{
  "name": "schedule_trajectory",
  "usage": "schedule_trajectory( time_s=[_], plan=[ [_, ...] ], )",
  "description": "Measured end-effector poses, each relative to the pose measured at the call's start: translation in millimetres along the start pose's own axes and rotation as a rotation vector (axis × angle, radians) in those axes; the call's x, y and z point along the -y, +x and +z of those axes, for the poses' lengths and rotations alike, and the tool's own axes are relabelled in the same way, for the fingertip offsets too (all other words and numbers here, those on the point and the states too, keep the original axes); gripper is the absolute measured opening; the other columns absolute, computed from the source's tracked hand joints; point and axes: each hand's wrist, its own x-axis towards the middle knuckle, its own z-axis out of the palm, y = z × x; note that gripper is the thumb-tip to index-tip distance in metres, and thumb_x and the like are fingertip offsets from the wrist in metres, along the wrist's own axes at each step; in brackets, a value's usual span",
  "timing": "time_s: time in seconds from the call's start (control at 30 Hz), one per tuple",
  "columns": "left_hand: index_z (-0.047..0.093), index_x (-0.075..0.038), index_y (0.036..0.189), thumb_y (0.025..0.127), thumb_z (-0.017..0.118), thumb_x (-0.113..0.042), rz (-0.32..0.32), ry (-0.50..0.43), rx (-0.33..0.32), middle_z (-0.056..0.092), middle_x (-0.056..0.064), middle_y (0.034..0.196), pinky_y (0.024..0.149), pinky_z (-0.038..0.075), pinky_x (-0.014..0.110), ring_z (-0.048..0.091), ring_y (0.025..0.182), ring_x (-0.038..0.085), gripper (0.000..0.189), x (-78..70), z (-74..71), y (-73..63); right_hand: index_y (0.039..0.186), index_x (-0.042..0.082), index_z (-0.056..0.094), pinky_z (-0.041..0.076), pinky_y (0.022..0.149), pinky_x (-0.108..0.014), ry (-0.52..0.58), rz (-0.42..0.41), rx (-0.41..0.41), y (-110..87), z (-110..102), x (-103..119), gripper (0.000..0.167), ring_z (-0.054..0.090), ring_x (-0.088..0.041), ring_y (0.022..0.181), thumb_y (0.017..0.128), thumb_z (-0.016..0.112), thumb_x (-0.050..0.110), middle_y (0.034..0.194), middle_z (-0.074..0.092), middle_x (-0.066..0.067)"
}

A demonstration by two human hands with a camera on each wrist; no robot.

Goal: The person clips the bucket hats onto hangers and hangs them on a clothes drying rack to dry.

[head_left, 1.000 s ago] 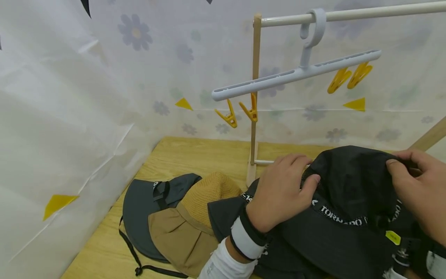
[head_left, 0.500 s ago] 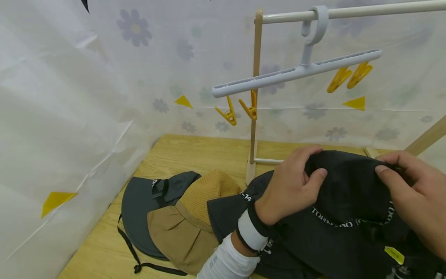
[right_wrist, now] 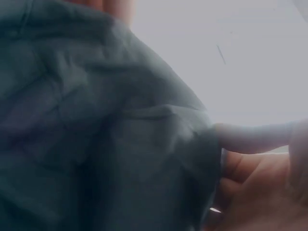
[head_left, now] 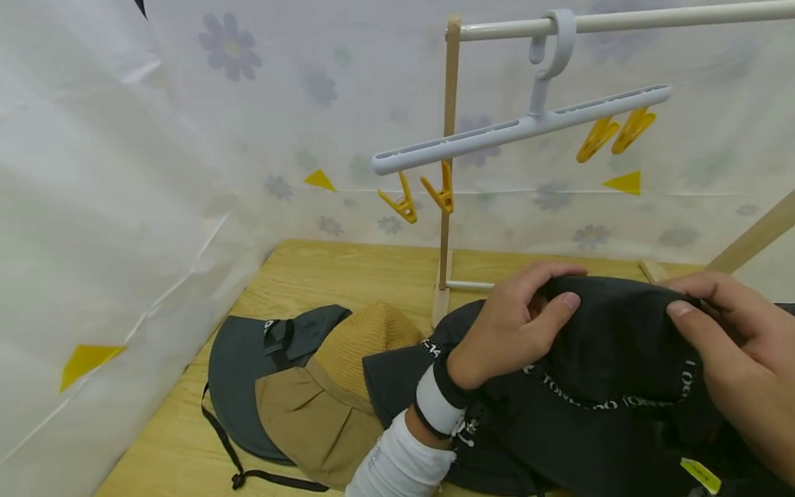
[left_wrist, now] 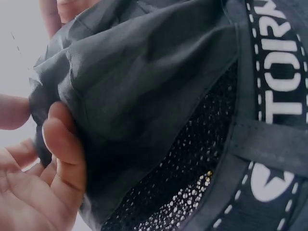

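Observation:
Between my two hands is a black hat (head_left: 615, 338), its crown upward and a band of white lettering round its base. My left hand (head_left: 512, 328) pinches the crown's left side between thumb and fingers. On the opposite side my right hand (head_left: 733, 338) pinches the crown's fabric the same way. In the left wrist view the hat (left_wrist: 144, 82) shows a mesh panel (left_wrist: 187, 163) beside the lettered band. The right wrist view has the crown's dark cloth (right_wrist: 120, 134) with right fingers (right_wrist: 255, 137) at its edge. The hat's lower brim runs out of the head view.
Left on the wooden table (head_left: 310, 269) lie overlapping hats: a dark grey one (head_left: 242, 386) with a cord, a tan one (head_left: 326, 421) with a woven crown, and another black one (head_left: 397, 379). Behind, a white hanger (head_left: 522, 128) with yellow clips (head_left: 400, 200) hangs from a rack bar (head_left: 683, 17).
The black hat's crown has been drawn slightly down and its top flattened between my hands. Both hands keep their pinch; the right has shifted slightly left. The view has moved a little.

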Motion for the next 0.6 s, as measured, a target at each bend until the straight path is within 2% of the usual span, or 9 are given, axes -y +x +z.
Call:
schedule_trajectory(
  time_s=[0.1,0.23,0.37,0.43,0.5,0.6],
  plan=[
    [0.059,-0.004,0.126,0.105,0.048,-0.013,0.046,0.039,-0.051,0.062,0.009,0.111,0.070,0.044,0.010,0.048,0.072,0.002,0.026,-2.0,-1.8,-1.0,0.123,0.005,0.058,0.049,0.079,-0.009,0.036,-0.017,-0.011,0.6,3,3,0.023,0.061,0.004,0.094,0.104,0.045,0.003,0.118,0.061,0.011],
    [0.063,-0.002,0.114,0.103,0.050,-0.009,0.141,0.102,-0.152,0.063,0.009,0.100,0.071,0.044,0.011,0.050,0.073,0.005,0.018,-6.3,-6.4,-3.5,0.126,-0.001,0.057,0.046,0.092,-0.011,0.069,-0.024,-0.033,2.3,8,13,0.026,0.058,-0.001,0.114,0.105,0.043,0.003,0.131,0.058,0.006],
    [0.063,-0.003,0.108,0.102,0.052,-0.007,0.242,0.189,-0.239,0.063,0.008,0.099,0.079,0.045,0.011,0.056,0.082,0.009,0.014,-12.2,-15.8,-5.6,0.119,-0.012,0.056,0.044,0.096,-0.013,0.129,-0.107,-0.071,6.0,16,29,0.024,0.055,-0.007,0.121,0.104,0.040,-0.002,0.126,0.060,0.004],
    [0.063,-0.003,0.105,0.102,0.052,-0.007,0.263,0.211,-0.258,0.063,0.007,0.099,0.081,0.045,0.012,0.056,0.084,0.010,0.012,-14.8,-21.4,-6.8,0.114,-0.014,0.055,0.045,0.092,-0.013,0.149,-0.168,-0.086,8.8,22,36,0.020,0.058,-0.006,0.115,0.103,0.040,-0.006,0.120,0.061,0.008],
    [0.064,-0.004,0.103,0.102,0.053,-0.007,0.259,0.213,-0.254,0.062,0.007,0.096,0.078,0.045,0.013,0.055,0.081,0.009,0.012,-16.9,-26.5,-8.2,0.107,-0.012,0.056,0.044,0.085,-0.013,0.153,-0.218,-0.090,11.0,26,42,0.017,0.059,-0.002,0.100,0.102,0.040,-0.008,0.112,0.061,0.012],
    [0.065,-0.004,0.102,0.101,0.054,-0.009,0.212,0.193,-0.228,0.062,0.006,0.092,0.072,0.044,0.015,0.051,0.076,0.008,0.013,-18.6,-33.3,-10.5,0.102,0.005,0.060,0.038,0.075,-0.011,0.156,-0.215,-0.092,13.4,31,48,0.022,0.052,0.000,0.080,0.102,0.041,-0.007,0.103,0.058,0.016]
  ],
)
